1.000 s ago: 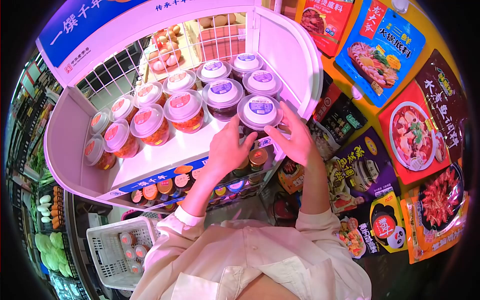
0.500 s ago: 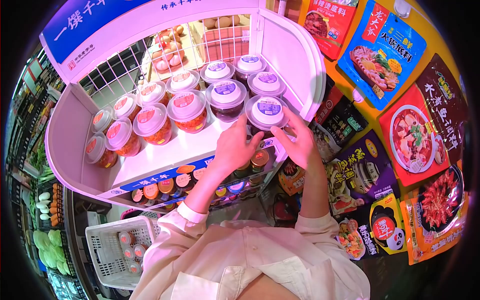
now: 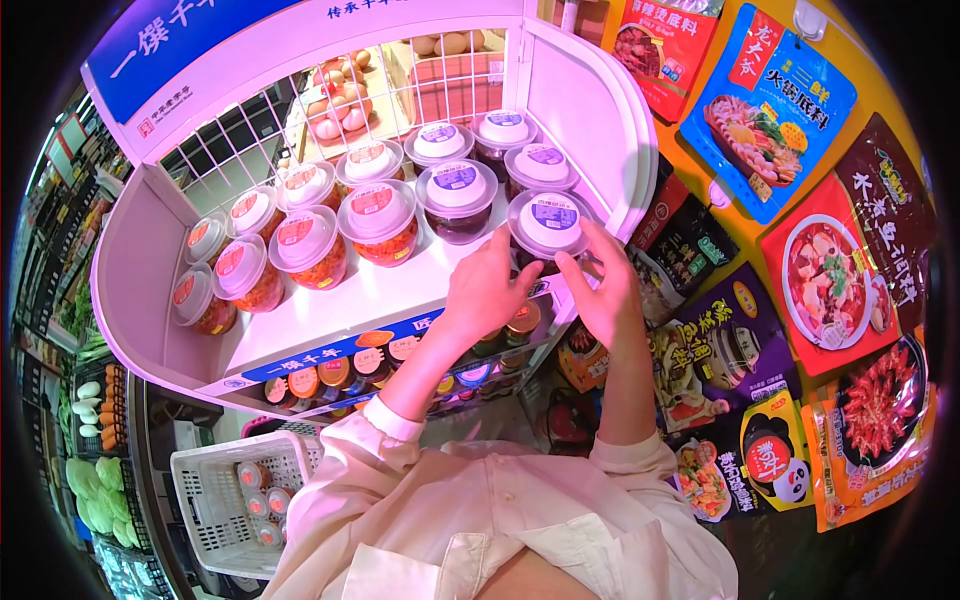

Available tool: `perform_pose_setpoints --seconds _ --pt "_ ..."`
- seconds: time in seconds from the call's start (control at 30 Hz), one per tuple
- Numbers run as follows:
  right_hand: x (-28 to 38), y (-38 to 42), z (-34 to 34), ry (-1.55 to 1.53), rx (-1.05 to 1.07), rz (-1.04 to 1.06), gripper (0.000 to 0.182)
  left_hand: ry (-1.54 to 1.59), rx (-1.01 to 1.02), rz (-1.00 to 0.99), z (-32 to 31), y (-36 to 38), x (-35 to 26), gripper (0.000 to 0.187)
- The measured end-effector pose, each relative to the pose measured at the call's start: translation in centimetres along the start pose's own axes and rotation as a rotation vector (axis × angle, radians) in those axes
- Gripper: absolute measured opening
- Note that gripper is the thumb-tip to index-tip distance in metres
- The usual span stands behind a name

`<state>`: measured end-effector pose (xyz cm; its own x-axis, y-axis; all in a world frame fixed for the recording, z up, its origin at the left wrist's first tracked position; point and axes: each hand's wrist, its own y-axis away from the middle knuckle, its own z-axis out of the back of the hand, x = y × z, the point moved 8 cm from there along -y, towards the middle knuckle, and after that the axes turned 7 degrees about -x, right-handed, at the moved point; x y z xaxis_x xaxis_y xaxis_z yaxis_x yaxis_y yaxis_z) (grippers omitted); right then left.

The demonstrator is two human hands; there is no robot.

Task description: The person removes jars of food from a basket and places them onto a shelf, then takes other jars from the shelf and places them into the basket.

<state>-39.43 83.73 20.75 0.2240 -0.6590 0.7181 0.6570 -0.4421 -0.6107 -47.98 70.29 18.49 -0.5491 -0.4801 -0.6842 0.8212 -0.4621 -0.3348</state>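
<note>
Both hands are at a lidded tub with a purple label (image 3: pixel 550 222) at the front right of the pink-lit display shelf (image 3: pixel 285 330). My left hand (image 3: pixel 492 285) touches its left side, the fingers curved and partly hidden by the tub. Against its right side is my right hand (image 3: pixel 603 290), thumb at the front edge of the lid. The tub stands upright. To its left is another purple-labelled tub (image 3: pixel 455 200), with a red-labelled tub (image 3: pixel 378 222) beside that one.
A white basket (image 3: pixel 195 505) holding several lidded tubs is at the lower left. Jars (image 3: pixel 335 375) line the level below. Hanging food packets (image 3: pixel 770 110) cover the right side. A wire grid (image 3: pixel 240 140) backs the shelf, with eggs behind it.
The tub between my hands has shifted slightly to the right in view. My left hand has moved a little to the right, and my right hand has lowered slightly against the tub.
</note>
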Motion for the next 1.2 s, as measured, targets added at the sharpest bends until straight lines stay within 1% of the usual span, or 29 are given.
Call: perform_pose_setpoints --seconds 0.07,0.17,0.27,0.4,0.5,0.57,0.67,0.7,0.77,0.8,0.9,1.0,1.1,1.2 --pt "0.5 0.3 0.2 0.155 -0.043 0.052 0.049 -0.003 -0.012 -0.016 0.0 0.0 0.0 0.057" --pt "1.8 0.6 0.5 0.127 -0.056 0.101 0.045 -0.005 0.01 0.012 0.0 -0.1 -0.1 0.058" --pt "1.4 0.7 0.4 0.092 -0.049 0.065 0.044 -0.014 0.017 0.02 0.0 -0.1 -0.2 0.058" --pt "1.7 0.7 0.3 0.094 -0.054 0.066 0.044 -0.014 -0.004 0.006 0.2 0.1 -0.2 0.058" --pt "1.9 0.9 0.3 0.098 -0.034 0.063 0.044 -0.071 -0.041 -0.028 0.3 0.1 0.0 0.061" --pt "2.1 1.0 0.3 0.112 -0.014 0.065 0.044 -0.047 -0.058 -0.019 0.3 0.1 0.1 0.071" --pt "3.5 0.7 1.0 0.286 -0.069 0.257 0.043 -0.032 -0.054 0.009 0.2 0.1 -0.1 0.082" --pt "4.2 0.3 1.2 0.291 -0.102 0.312 0.042 -0.029 -0.05 0.022 0.2 0.0 -0.2 0.086" --pt "6.2 -0.9 1.5 0.296 -0.166 0.42 0.039 -0.053 -0.141 -0.054 0.1 0.0 -0.4 0.087" --pt "7.4 -1.8 1.1 0.347 -0.13 0.411 0.035 -0.068 -0.185 -0.091 0.2 0.0 -0.6 0.088" --pt "8.3 -4.3 -1.1 0.269 -0.068 0.51 0.034 0.014 -0.114 -0.042 0.0 -0.1 -0.4 0.088" --pt "5.5 -7.0 -4.8 0.595 0.133 0.368 0.041 0.034 -0.112 -0.049 0.0 -0.1 -0.3 0.087" --pt "2.8 -8.8 -7.1 0.709 0.268 0.232 0.045 0.064 -0.062 -0.005 0.1 0.0 0.0 0.085" --pt "1.1 -9.6 -8.4 0.551 0.367 0.152 0.045 0.074 -0.119 -0.051 0.0 0.0 0.4 0.083"
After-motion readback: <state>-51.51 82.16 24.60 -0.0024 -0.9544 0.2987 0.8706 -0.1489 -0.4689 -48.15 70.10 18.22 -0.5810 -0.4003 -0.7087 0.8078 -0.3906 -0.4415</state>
